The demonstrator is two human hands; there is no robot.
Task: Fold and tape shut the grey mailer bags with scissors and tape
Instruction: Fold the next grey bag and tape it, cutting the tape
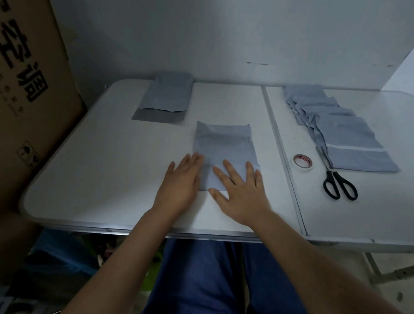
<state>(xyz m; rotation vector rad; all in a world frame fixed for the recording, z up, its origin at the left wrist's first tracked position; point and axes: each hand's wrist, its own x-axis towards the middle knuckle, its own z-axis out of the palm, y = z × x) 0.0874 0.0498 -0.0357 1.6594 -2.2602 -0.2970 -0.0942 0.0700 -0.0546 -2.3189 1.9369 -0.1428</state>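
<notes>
Now, desk: white desk [109, 175], two halves with a seam between.
Bag in work: grey mailer bag [226, 143] lies flat near the front middle.
Left hand: left hand [183, 179] flat, fingers straight, touching the bag's left edge.
Right hand: right hand [241, 194] spread flat, pressing the bag's near end.
Right side: bag pile [341, 130], tape roll [303, 161], scissors [340, 185].
Back left: another bag [166, 97].
Room: grey wall [231, 33]; big cardboard box [19, 99] at left.

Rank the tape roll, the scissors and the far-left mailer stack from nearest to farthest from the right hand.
From the right hand:
1. Tape roll, just to its right, past the table seam.
2. Scissors, farther right, beside the fanned mailers.
3. Far-left mailer stack, at the table's back left edge.
</notes>
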